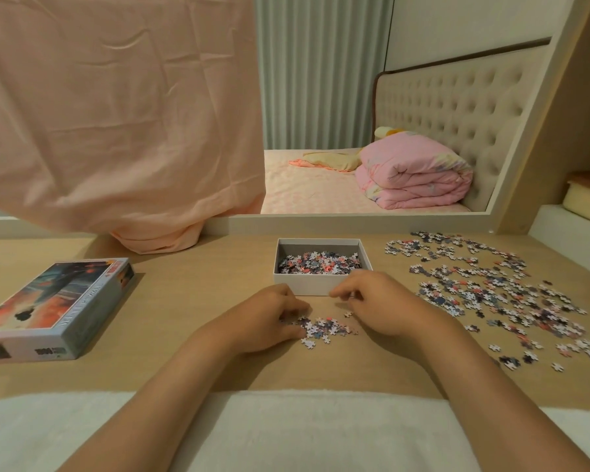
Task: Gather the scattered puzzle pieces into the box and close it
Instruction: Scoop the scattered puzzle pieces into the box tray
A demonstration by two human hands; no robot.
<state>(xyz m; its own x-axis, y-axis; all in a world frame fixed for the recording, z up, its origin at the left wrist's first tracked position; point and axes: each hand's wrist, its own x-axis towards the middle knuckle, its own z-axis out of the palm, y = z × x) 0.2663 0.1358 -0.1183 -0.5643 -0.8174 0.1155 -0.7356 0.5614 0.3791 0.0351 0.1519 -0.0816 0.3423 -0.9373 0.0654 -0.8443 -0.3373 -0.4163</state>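
An open white box stands mid-table with many puzzle pieces heaped inside. Just in front of it lies a small pile of pieces. My left hand rests on the table at the pile's left edge, fingers curled against the pieces. My right hand hovers at the pile's right side, close to the box's front wall, fingers curled; whether it holds pieces is hidden. A wide scatter of loose pieces covers the table to the right. The printed box lid lies at the left.
The wooden table meets a mirror frame at the back, with a pink cloth draped over its left part down to the tabletop. White and yellow blocks sit at the far right. A white towel covers the near edge.
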